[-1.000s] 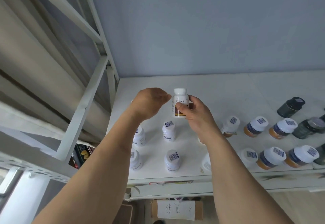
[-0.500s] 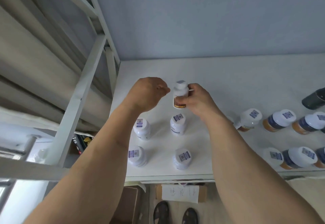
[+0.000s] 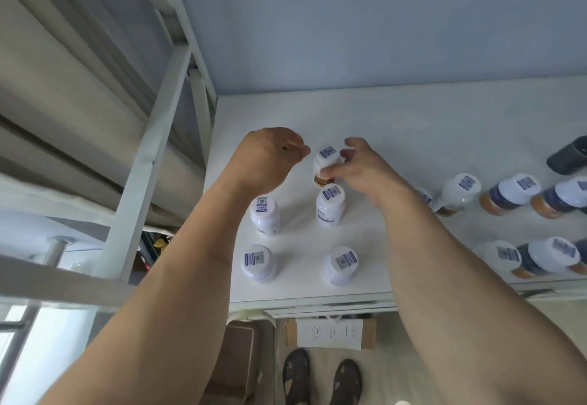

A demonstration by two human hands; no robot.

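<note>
Where the pale metal rack frame slants down the left side, a white shelf runs back to a grey-blue wall, and two bare forearms reach up over its front edge. Nearer the rack, the left hand is clenched in a fist with nothing showing in it, just left of the brown-banded bottle and apart from it. The right hand is at that bottle's right side, thumb laid against the body and a fingertip beside the cap, the other fingers spread. Through the blur I cannot tell whether it grasps the bottle or only touches it. The brown-banded bottle is the rearmost of its column, cap up, its foot just behind the cap of the middle white bottle. Whether it rests on the shelf cannot be seen. A front white bottle completes that column, and two more white bottles form the column to the left. Well to the right stand orange-and-blue bottles and a dark bottle. Below the shelf sit a cardboard box with a handwritten sheet and a pair of sandalled feet.
</note>
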